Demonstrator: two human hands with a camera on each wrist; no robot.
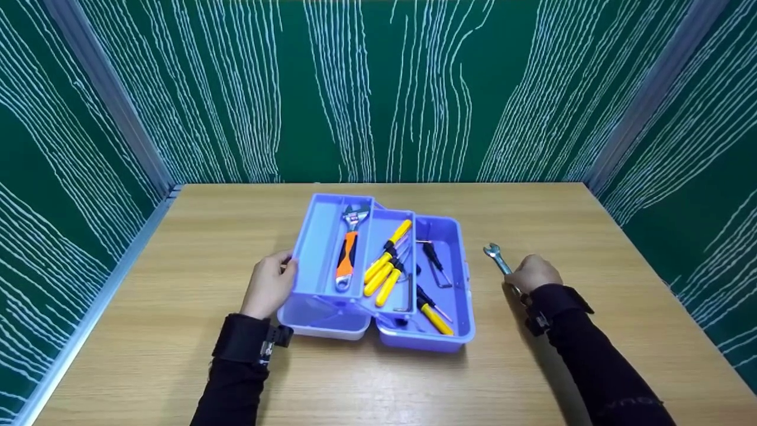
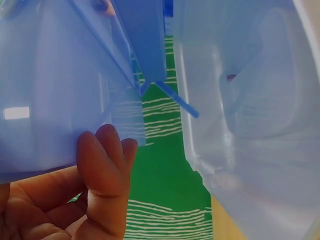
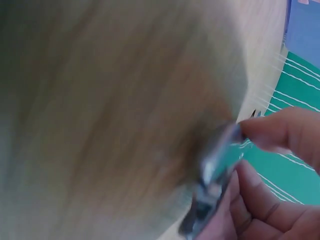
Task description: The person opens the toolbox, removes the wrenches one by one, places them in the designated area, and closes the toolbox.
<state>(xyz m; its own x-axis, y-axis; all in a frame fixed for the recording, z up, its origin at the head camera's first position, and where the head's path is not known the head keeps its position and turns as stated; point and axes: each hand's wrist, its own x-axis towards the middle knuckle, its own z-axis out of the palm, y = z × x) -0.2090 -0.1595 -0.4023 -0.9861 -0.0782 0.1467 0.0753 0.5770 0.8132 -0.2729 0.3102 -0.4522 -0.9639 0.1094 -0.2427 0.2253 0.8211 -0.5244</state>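
I have the wrench [image 1: 495,254] right of the open box [image 1: 423,343], clear of it, pinched in the right hand [image 1: 535,273]. The left hand [image 1: 269,285] pinches the left edge of the tray [image 1: 319,248]. I'd judge this partway: an orange wrench [image 1: 348,251] and screwdrivers [image 1: 377,280] lie inside, while the held wrench is outside. My right wrist view shows fingertips on the metal, blurred; the left shows fingertips against the tray. The head view hides both.

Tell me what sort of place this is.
Probably a small work booth: green, white-lined walls stand on three sides of a table, and an open toolbox sits on it.
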